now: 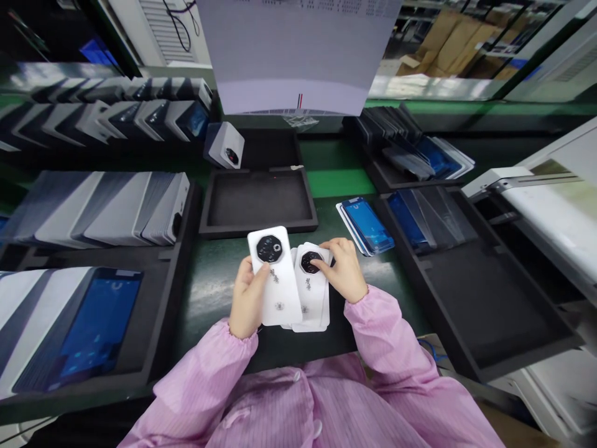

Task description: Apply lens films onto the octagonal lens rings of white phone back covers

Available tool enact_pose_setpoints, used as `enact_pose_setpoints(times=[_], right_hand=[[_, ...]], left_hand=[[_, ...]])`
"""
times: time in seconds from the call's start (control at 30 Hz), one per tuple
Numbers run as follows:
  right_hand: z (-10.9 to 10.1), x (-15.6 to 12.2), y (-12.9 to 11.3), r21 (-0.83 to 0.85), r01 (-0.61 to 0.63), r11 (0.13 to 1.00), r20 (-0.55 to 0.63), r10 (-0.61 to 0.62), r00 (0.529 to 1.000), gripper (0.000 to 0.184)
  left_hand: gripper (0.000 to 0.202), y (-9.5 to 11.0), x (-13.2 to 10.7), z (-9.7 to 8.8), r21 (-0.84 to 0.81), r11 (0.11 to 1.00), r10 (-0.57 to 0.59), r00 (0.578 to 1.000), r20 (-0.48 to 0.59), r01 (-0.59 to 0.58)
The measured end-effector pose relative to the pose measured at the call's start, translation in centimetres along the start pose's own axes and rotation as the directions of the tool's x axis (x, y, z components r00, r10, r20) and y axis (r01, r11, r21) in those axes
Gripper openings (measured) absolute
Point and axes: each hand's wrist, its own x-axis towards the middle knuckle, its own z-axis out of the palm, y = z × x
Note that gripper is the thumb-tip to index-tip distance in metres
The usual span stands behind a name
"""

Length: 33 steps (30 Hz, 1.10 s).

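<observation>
My left hand [249, 295] grips a white phone back cover [282, 298] by its left edge, thumb on the front face. It has a dark octagonal camera area near the top and small dark print below. Just to its right, several similar white covers [317, 305] lie overlapped, partly hidden by the held one. My right hand [344, 267] is closed on the top cover's upper right corner, thumb over its camera area. Beyond that hand, a small fanned stack of blue-faced panels [369, 225] lies on the green table [212, 280].
A black foam tray [259, 227] stands ahead. To the left, trays [161, 311] hold rows of white and dark panels [112, 208]. On the right, another black tray [494, 317] has blue and clear sheets [429, 218] at its far end. A large white printed sheet [298, 56] hangs above.
</observation>
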Motion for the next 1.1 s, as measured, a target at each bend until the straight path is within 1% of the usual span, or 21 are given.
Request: enact_pose_setpoints(times=[0.07, 0.17, 0.23, 0.27, 0.33, 0.43, 0.5, 0.6, 0.7, 0.8, 0.97, 1.1], right_hand=[[-0.2, 0.0, -0.3, -0.005, 0.051, 0.999, -0.077, -0.052, 0.996, 0.027], [-0.8, -0.3, -1.2, 0.152, 0.135, 0.979, -0.196, -0.104, 0.975, 0.022], [-1.1, -0.5, -2.0, 0.254, 0.187, 0.949, -0.232, -0.128, 0.964, 0.018], [-1.1, -0.7, -2.4, 0.279, 0.196, 0.94, -0.22, -0.136, 0.966, 0.017], [-1.0, -0.9, -2.9, 0.299, 0.162, 0.94, -0.143, -0.124, 0.982, 0.016], [-0.6, -1.1, -3.1, 0.382, 0.032, 0.924, -0.015, -0.028, 0.999, 0.016], [-0.4, -1.1, -3.0, 0.458, -0.033, 0.888, 0.02, 0.027, 0.999, 0.016], [-0.4, -1.1, -2.9, 0.526, -0.067, 0.848, 0.026, 0.062, 0.998, 0.013], [-0.4, -1.2, -2.9, 0.56, -0.074, 0.825, 0.029, 0.07, 0.997, 0.013], [-0.4, -1.3, -2.8, 0.574, -0.088, 0.814, 0.037, 0.082, 0.996, 0.014], [-0.3, -1.3, -2.7, 0.605, -0.102, 0.789, 0.055, 0.086, 0.995, 0.014], [-0.5, -1.3, -2.9, 0.597, -0.104, 0.795, 0.058, 0.087, 0.995, 0.011]], left_hand=[[0.03, -0.4, -0.3, 0.2, 0.075, 0.997, -0.041, 0.995, 0.089, 0.035], [0.03, -1.0, -0.8, 0.5, 0.196, 0.977, -0.117, 0.979, 0.164, 0.084], [0.03, -1.3, -1.1, 0.5, 0.28, 0.955, -0.154, 0.968, 0.199, 0.095], [0.029, -1.4, -1.3, 0.5, 0.323, 0.943, -0.157, 0.964, 0.213, 0.082], [0.027, -1.6, -1.5, 0.4, 0.416, 0.909, -0.131, 0.965, 0.227, 0.026], [0.024, -1.6, -1.9, 0.3, 0.561, 0.823, -0.068, 0.967, 0.246, -0.085], [0.023, -1.5, -2.1, 0.2, 0.633, 0.758, -0.019, 0.963, 0.267, -0.16], [0.02, -1.3, -2.4, 0.2, 0.677, 0.7, 0.026, 0.955, 0.295, -0.228], [0.018, -1.2, -2.5, 0.1, 0.685, 0.69, 0.015, 0.951, 0.309, -0.234], [0.016, -1.2, -2.5, 0.0, 0.695, 0.67, 0.024, 0.943, 0.331, -0.261], [0.016, -1.2, -2.5, 0.0, 0.727, 0.605, 0.067, 0.93, 0.361, -0.325], [0.017, -1.1, -2.5, 0.1, 0.753, 0.562, 0.069, 0.926, 0.37, -0.342]])
